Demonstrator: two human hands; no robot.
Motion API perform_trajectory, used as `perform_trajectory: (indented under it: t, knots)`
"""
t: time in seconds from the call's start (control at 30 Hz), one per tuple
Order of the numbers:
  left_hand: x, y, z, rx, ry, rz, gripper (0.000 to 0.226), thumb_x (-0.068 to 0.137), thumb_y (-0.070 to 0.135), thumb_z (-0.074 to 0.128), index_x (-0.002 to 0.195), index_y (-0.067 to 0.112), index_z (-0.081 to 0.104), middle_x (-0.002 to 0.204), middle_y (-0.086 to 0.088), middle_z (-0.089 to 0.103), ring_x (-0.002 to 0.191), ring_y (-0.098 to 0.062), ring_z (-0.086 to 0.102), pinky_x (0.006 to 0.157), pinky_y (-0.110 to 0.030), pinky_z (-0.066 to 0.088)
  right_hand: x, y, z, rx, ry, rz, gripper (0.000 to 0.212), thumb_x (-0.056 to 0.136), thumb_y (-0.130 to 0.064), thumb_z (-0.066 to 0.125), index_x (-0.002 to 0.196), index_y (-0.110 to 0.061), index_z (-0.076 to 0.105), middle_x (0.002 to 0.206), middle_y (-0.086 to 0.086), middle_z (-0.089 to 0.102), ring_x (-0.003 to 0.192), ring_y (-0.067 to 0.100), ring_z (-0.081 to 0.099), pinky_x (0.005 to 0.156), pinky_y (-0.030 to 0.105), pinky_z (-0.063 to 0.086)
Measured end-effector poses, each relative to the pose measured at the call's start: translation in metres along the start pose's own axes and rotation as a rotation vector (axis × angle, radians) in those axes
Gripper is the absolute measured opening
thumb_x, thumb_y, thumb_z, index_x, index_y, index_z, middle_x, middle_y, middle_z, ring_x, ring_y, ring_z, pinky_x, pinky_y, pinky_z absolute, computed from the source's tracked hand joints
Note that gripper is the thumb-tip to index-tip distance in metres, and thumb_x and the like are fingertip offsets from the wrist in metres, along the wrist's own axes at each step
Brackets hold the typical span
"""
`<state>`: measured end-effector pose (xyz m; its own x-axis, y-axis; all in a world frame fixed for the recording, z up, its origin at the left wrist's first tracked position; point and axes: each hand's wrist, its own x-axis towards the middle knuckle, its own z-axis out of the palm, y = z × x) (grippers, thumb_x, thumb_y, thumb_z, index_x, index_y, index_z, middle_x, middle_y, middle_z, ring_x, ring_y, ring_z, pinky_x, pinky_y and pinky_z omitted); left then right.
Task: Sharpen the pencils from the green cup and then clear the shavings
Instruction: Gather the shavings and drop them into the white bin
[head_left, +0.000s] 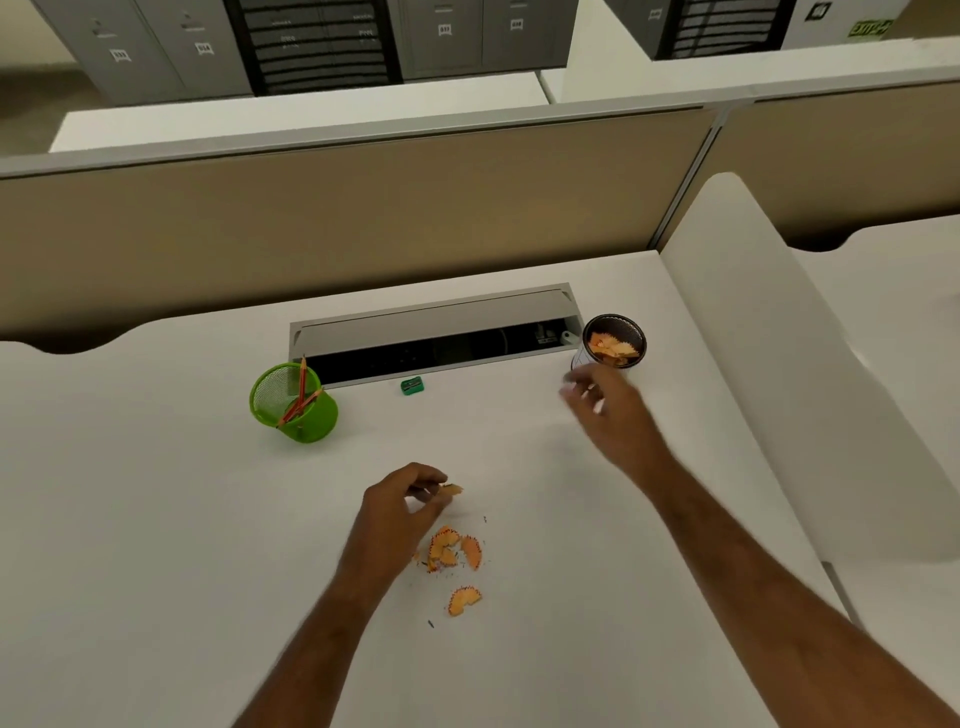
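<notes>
A green mesh cup (294, 404) stands at the left of the white desk with red pencils (300, 397) leaning inside it. A small green sharpener (412, 385) lies by the cable tray. Orange shavings (456, 552) lie scattered at the desk's middle. My left hand (408, 499) pinches a shaving (453, 488) just above that pile. My right hand (602, 402) is blurred, fingers apart, just below a dark mesh cup (614, 340) that has shavings inside.
An open cable tray (436, 338) runs along the back of the desk. A beige partition (337, 223) rises behind it. A white curved side panel (779, 338) stands at the right edge.
</notes>
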<state>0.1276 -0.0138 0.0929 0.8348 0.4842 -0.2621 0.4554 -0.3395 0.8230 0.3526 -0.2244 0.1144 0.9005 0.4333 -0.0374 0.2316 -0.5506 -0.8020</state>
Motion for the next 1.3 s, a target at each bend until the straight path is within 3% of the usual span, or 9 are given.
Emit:
perform_trajectory:
  t: [0.1, 0.2, 0.5, 0.73, 0.83, 0.97, 1.1, 1.2, 1.3]
  knots:
    - [-0.008, 0.016, 0.008, -0.096, 0.020, -0.001, 0.018, 0.088, 0.023, 0.081, 0.101, 0.031, 0.072, 0.093, 0.012, 0.075, 0.091, 0.002, 0.068, 0.078, -0.011, 0.054, -0.043, -0.020, 0.032, 0.236, -0.415, 0.171, 0.018, 0.094, -0.032, 0.075, 0.111, -0.028, 0.072, 0.103, -0.008, 0.074, 0.090, 0.011, 0.067, 0.071, 0.025, 0.054]
    - [-0.013, 0.025, 0.013, -0.103, 0.023, 0.012, 0.017, 0.089, 0.024, 0.079, 0.100, 0.032, 0.071, 0.093, 0.013, 0.075, 0.091, 0.002, 0.069, 0.081, -0.016, 0.057, -0.076, -0.031, 0.055, 0.350, -0.508, 0.178, 0.020, 0.093, -0.030, 0.077, 0.112, -0.029, 0.074, 0.106, -0.006, 0.077, 0.096, 0.016, 0.072, 0.071, 0.025, 0.058]
    - [-0.017, 0.010, 0.004, -0.039, 0.000, -0.011, 0.037, 0.089, 0.028, 0.079, 0.122, 0.033, 0.063, 0.117, 0.021, 0.066, 0.104, 0.000, 0.065, 0.088, -0.015, 0.052, -0.064, -0.038, 0.048, 0.312, -0.330, 0.158, 0.008, 0.096, -0.015, 0.072, 0.100, -0.021, 0.074, 0.095, -0.001, 0.079, 0.081, 0.007, 0.071, 0.067, 0.021, 0.054]
    - [-0.023, -0.044, -0.004, 0.385, -0.199, -0.024, 0.050, 0.087, 0.048, 0.075, 0.131, 0.030, 0.060, 0.118, 0.015, 0.060, 0.106, -0.005, 0.056, 0.099, -0.031, 0.052, 0.022, -0.014, -0.032, 0.005, 0.174, -0.010, 0.005, 0.092, -0.014, 0.071, 0.093, -0.019, 0.073, 0.087, -0.005, 0.074, 0.076, 0.010, 0.062, 0.069, 0.009, 0.043]
    - [-0.027, -0.046, 0.008, 0.410, -0.160, -0.017, 0.050, 0.083, 0.057, 0.074, 0.124, 0.030, 0.064, 0.114, 0.015, 0.061, 0.104, -0.007, 0.057, 0.096, -0.031, 0.051, 0.052, 0.000, -0.052, -0.112, 0.267, -0.025, 0.008, 0.093, -0.016, 0.068, 0.099, -0.014, 0.073, 0.097, 0.001, 0.073, 0.084, 0.015, 0.061, 0.073, 0.017, 0.049]
    - [-0.030, -0.041, 0.024, 0.440, -0.069, 0.041, 0.022, 0.087, 0.045, 0.075, 0.104, 0.033, 0.067, 0.103, 0.018, 0.062, 0.096, -0.006, 0.059, 0.094, -0.034, 0.050, 0.069, 0.020, -0.051, -0.241, 0.215, -0.025, 0.020, 0.094, -0.015, 0.067, 0.113, -0.015, 0.073, 0.116, 0.009, 0.070, 0.107, 0.027, 0.061, 0.093, 0.043, 0.053]
    - [-0.030, -0.039, 0.029, 0.390, -0.038, -0.013, 0.015, 0.087, 0.036, 0.077, 0.087, 0.038, 0.063, 0.091, 0.021, 0.065, 0.089, -0.003, 0.063, 0.090, -0.039, 0.052, 0.049, 0.013, -0.033, -0.224, 0.274, -0.153, 0.023, 0.093, -0.008, 0.068, 0.115, -0.013, 0.070, 0.114, 0.010, 0.063, 0.103, 0.026, 0.057, 0.091, 0.031, 0.044]
    - [-0.029, -0.036, 0.025, 0.238, 0.004, -0.128, 0.020, 0.085, 0.024, 0.079, 0.077, 0.033, 0.064, 0.082, 0.017, 0.072, 0.082, -0.002, 0.070, 0.078, -0.030, 0.060, 0.004, 0.007, 0.011, -0.086, -0.054, -0.175, 0.018, 0.094, -0.004, 0.069, 0.106, -0.017, 0.069, 0.098, 0.000, 0.063, 0.082, 0.016, 0.056, 0.080, 0.030, 0.048]
    - [-0.029, -0.027, 0.014, 0.045, 0.077, -0.221, 0.015, 0.087, 0.013, 0.079, 0.083, 0.024, 0.070, 0.084, 0.008, 0.074, 0.080, 0.001, 0.069, 0.064, -0.010, 0.051, -0.059, 0.016, 0.060, -0.153, -0.473, -0.153, 0.013, 0.097, -0.020, 0.068, 0.110, -0.022, 0.069, 0.101, -0.005, 0.060, 0.088, 0.009, 0.057, 0.082, 0.026, 0.046]
